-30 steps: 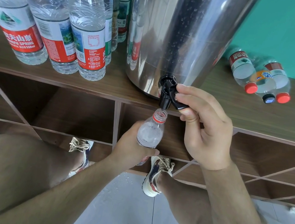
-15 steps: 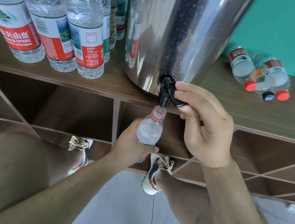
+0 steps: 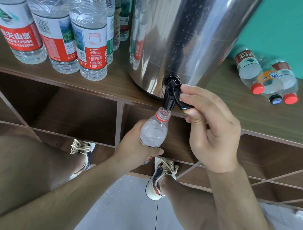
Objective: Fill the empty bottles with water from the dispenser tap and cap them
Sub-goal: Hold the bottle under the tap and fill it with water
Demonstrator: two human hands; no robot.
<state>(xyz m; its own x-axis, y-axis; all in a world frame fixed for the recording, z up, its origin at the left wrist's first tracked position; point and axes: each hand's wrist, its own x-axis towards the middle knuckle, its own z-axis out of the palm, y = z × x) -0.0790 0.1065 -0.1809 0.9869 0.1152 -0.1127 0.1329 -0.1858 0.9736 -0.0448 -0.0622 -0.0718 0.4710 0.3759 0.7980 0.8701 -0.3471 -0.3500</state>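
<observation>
clear ribbed bottle (image 3: 153, 132) gripped by left hand (image 3: 134, 147); right hand (image 3: 210, 131) pinches black tap lever (image 3: 182, 104).

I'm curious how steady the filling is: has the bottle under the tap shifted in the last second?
No. The bottle stays with its mouth just below the black tap, as before; the left hand keeps holding it there.
</observation>
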